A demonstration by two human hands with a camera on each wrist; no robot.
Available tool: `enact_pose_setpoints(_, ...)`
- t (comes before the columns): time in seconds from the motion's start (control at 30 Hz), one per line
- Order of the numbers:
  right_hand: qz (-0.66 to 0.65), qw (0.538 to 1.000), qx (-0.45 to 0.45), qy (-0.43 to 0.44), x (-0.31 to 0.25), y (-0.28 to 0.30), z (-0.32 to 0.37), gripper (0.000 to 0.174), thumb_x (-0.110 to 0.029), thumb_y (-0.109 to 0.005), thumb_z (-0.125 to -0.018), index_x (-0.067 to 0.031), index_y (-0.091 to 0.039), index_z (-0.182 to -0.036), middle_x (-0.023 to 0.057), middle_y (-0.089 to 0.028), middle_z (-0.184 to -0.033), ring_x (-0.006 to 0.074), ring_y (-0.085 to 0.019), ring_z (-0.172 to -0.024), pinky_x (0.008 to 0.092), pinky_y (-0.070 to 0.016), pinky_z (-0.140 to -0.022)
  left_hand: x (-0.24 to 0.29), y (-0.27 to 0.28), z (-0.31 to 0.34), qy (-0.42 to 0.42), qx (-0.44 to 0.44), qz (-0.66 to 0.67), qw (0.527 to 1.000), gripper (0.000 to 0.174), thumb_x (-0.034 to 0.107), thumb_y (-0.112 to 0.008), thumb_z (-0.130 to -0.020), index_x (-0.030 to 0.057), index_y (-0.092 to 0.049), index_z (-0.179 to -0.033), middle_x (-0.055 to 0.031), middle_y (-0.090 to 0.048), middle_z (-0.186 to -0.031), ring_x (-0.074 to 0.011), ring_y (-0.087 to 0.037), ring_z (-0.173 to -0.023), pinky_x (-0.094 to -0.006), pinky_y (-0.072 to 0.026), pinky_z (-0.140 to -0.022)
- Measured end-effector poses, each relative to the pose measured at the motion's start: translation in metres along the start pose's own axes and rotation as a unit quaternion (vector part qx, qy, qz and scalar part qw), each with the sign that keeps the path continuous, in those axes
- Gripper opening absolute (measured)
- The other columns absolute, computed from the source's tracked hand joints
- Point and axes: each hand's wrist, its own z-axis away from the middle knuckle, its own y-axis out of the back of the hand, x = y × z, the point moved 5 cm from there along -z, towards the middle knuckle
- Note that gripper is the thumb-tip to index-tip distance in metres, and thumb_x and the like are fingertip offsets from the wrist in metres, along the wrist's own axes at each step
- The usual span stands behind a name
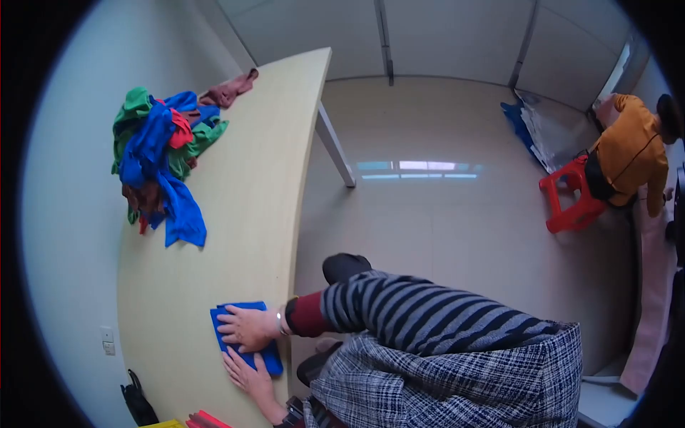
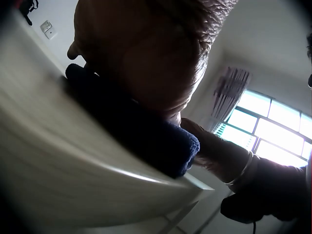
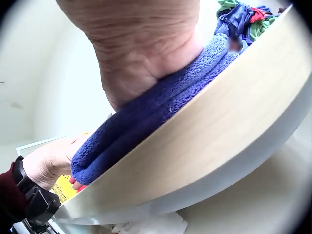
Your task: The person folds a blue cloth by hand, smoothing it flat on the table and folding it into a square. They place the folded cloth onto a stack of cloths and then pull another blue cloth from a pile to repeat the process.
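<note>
A folded blue towel [image 1: 272, 359] lies near the front edge of the pale wooden table [image 1: 242, 214]. Across its upper part rests my right hand [image 1: 246, 328], fingers spread and pointing away from me. My left hand [image 1: 250, 374] lies flat along the lower side of the towel, just below the right one. From the right wrist the towel [image 3: 136, 119] shows as thick, stacked layers with a fuzzy pile, the heel of the right hand pressing on top. In the left wrist view, the left hand [image 2: 141, 53] sits over the dark towel roll [image 2: 126, 129].
A loose heap of blue, green, red and brown cloths [image 1: 153, 153] lies at the table's far left by the wall. Yellow [image 1: 168, 424] and red [image 1: 207, 419] items show at the bottom edge, near a black object [image 1: 137, 401]. At right, a person [image 1: 628, 153] sits on a red stool [image 1: 571, 196].
</note>
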Motion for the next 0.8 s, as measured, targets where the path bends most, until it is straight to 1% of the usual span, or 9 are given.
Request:
enact_pose_setpoints(0.03, 0.016, 0.999, 0.028, 0.006, 0.008, 0.001, -0.002, 0.045, -0.043, -0.057, -0.092, -0.0125, -0.065, -0.123, 0.0090, -0.057, -0.127, 0.0310, -0.043, -0.128, 0.0574, -0.0262, -0.111, 0.002, 0.001, 0.001, -0.006, 0.002, -0.004, 1.000, 0.084, 0.058, -0.051, -0.096, 0.0082, -0.026, -0.157, -0.0192, -0.025, -0.162, -0.0378, -0.020, -0.151, -0.0525, -0.0180, -0.121)
enact_pose_setpoints(0.13, 0.018, 0.999, 0.030, 0.011, 0.018, 0.010, -0.005, 0.046, -0.043, -0.057, -0.092, -0.0125, -0.064, -0.125, 0.0095, -0.056, -0.129, 0.0314, -0.042, -0.131, 0.0579, -0.0249, -0.113, 0.017, 0.002, -0.015, -0.018, 0.012, -0.001, 1.000, 0.085, 0.060, -0.050, -0.096, 0.0084, -0.024, -0.158, -0.0191, -0.024, -0.163, -0.0375, -0.020, -0.151, -0.0521, -0.0171, -0.121)
enact_pose_setpoints(0.2, -0.017, 0.999, 0.032, -0.001, 0.004, -0.008, -0.004, 0.047, -0.043, -0.057, -0.092, -0.0125, -0.063, -0.126, 0.0097, -0.056, -0.131, 0.0317, -0.041, -0.132, 0.0581, -0.0242, -0.113, 0.006, 0.000, -0.003, -0.024, -0.001, -0.013, 1.000, 0.085, 0.061, -0.048, -0.097, 0.0094, -0.021, -0.159, -0.0185, -0.022, -0.164, -0.0366, -0.019, -0.151, -0.0525, -0.0149, -0.122)
enact_pose_setpoints(0.47, -0.081, 0.995, -0.058, -0.012, 0.012, 0.013, 0.000, 0.051, -0.042, -0.054, -0.096, -0.0110, -0.058, -0.136, 0.0123, -0.047, -0.149, 0.0337, -0.030, -0.146, 0.0565, -0.0148, -0.120, 0.014, 0.000, 0.001, -0.022, 0.018, -0.009, 1.000, 0.086, 0.062, -0.047, -0.097, 0.0096, -0.021, -0.159, -0.0184, -0.022, -0.164, -0.0375, -0.019, -0.151, -0.0533, -0.0149, -0.121)
enact_pose_setpoints(0.6, -0.067, 0.995, -0.067, 0.013, 0.009, 0.017, -0.011, 0.051, -0.042, -0.055, -0.096, -0.0113, -0.058, -0.136, 0.0126, -0.047, -0.149, 0.0339, -0.031, -0.146, 0.0562, -0.0174, -0.120, 0.020, 0.008, 0.004, -0.013, 0.008, -0.033, 0.999, 0.089, 0.064, -0.049, -0.095, 0.0043, -0.026, -0.156, -0.0201, -0.025, -0.162, -0.0381, -0.021, -0.151, -0.0522, -0.0175, -0.121)
enact_pose_setpoints(0.67, -0.027, 0.999, -0.039, 0.019, 0.012, 0.015, -0.015, 0.048, -0.041, -0.056, -0.094, -0.0118, -0.061, -0.132, 0.0112, -0.051, -0.145, 0.0325, -0.036, -0.142, 0.0559, -0.0226, -0.117, 0.025, 0.025, -0.005, 0.005, 0.019, -0.033, 0.999, 0.087, 0.062, -0.048, -0.096, 0.0051, -0.025, -0.157, -0.0194, -0.025, -0.162, -0.0377, -0.020, -0.151, -0.0528, -0.0165, -0.121)
enact_pose_setpoints(0.73, -0.025, 0.999, -0.033, -0.006, 0.012, 0.010, -0.008, 0.047, -0.041, -0.057, -0.094, -0.0120, -0.062, -0.131, 0.0105, -0.053, -0.143, 0.0319, -0.038, -0.140, 0.0558, -0.0252, -0.116, 0.031, 0.029, -0.002, -0.011, -0.029, -0.055, 0.998, 0.084, 0.060, -0.047, -0.097, 0.0066, -0.024, -0.158, -0.0180, -0.023, -0.163, -0.0369, -0.019, -0.152, -0.0541, -0.0146, -0.121)
enact_pose_setpoints(0.77, -0.035, 0.994, -0.100, -0.011, 0.018, 0.012, -0.019, 0.045, -0.040, -0.058, -0.092, -0.0123, -0.063, -0.127, 0.0090, -0.055, -0.139, 0.0304, -0.042, -0.136, 0.0543, -0.0285, -0.113, 0.031, 0.024, -0.002, -0.010, -0.048, -0.059, 0.997, 0.084, 0.060, -0.047, -0.097, 0.0066, -0.024, -0.158, -0.0180, -0.023, -0.163, -0.0369, -0.019, -0.152, -0.0541, -0.0146, -0.121)
enact_pose_setpoints(0.8, -0.049, 0.985, -0.164, -0.006, 0.021, 0.003, -0.026, 0.042, -0.039, -0.059, -0.091, -0.0126, -0.064, -0.124, 0.0075, -0.058, -0.135, 0.0289, -0.045, -0.132, 0.0528, -0.0319, -0.111, 0.032, 0.023, -0.008, -0.028, -0.004, -0.022, 0.999, 0.084, 0.058, -0.049, -0.097, 0.0051, -0.025, -0.157, -0.0178, -0.024, -0.163, -0.0366, -0.019, -0.152, -0.0546, -0.0145, -0.121)
